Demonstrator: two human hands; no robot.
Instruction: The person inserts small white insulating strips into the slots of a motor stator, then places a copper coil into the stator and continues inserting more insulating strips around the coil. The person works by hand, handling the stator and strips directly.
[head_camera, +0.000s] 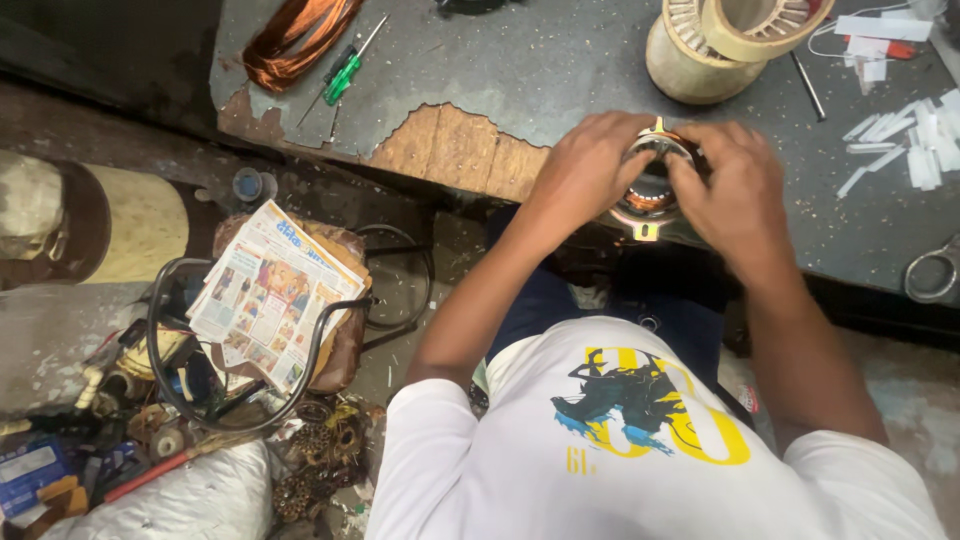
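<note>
1. Nearest the body, the stator (651, 190) sits at the worktop (560, 70) edge, at 12 o'clock from the chest. It looks best kept pressed there so it cannot slide off the lip.
2. The left hand (585, 170) cups the stator's 9 o'clock side, its grip closed around the rim. Judging by the pose, this hand should do the steadying.
3. The right hand (735, 190) covers the 3 o'clock side, its grip also wrapped on the stator, fingertips over the copper winding. Light, even finger pressure seems wise, since thin wire nicks easily.
4. A second, larger stator (700, 50) with a tape roll (765, 20) on it stands at 1 o'clock, farther back, well apart.
5. White paper strips (925, 145) lie at 3 o'clock, within the right hand's reach.
6. A green screwdriver (345, 70) and a copper coil (295, 35) lie far off at 10 o'clock.
</note>
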